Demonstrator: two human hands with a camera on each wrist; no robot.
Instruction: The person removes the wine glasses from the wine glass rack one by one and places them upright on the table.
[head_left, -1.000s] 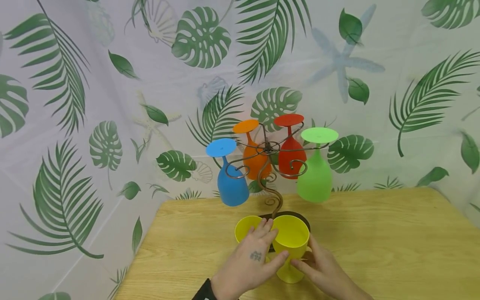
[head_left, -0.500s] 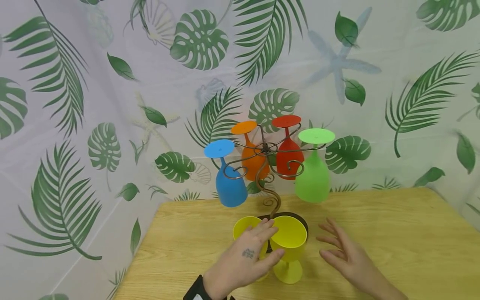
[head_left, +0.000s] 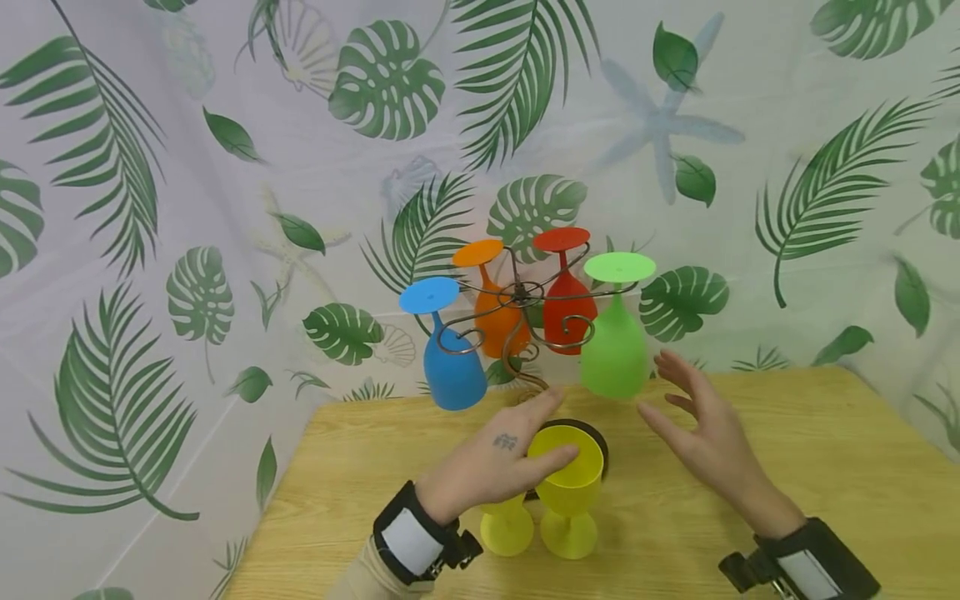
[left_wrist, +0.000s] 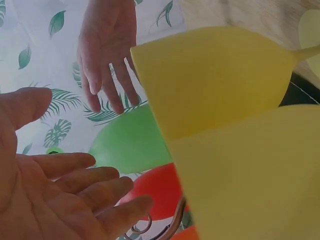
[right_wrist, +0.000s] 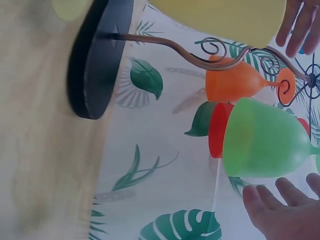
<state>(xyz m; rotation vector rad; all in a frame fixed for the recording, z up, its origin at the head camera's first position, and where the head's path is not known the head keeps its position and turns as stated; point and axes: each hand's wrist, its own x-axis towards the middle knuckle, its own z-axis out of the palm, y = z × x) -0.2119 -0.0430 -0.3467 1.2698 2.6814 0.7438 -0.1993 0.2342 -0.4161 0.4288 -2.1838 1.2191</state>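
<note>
Evidently the four upside-down goblets hang by their stems: the wire rack (head_left: 520,293) catches them beneath their feet, and we judge those wide discs stop them slipping through. We find the blue goblet (head_left: 454,371) at the left, the orange goblet (head_left: 495,323) and red goblet (head_left: 568,321) on the far side, and the green goblet (head_left: 615,354) at the right. Below, a left yellow goblet (head_left: 507,530) and a right yellow goblet (head_left: 567,493) stand upright on the counter (head_left: 375,450), near the dark base (right_wrist: 95,70), carried by their own round feet. Over them we see the left hand (head_left: 498,454), fingers extended, holding nothing; whether it brushes a rim we cannot tell. The right hand (head_left: 708,437) is just beside the green bowl, thumb and fingers apart, also without a hold. To us the yellow pair look plain and matte, deep-bowled; the green one is pale, smooth and perhaps faintly translucent.
</note>
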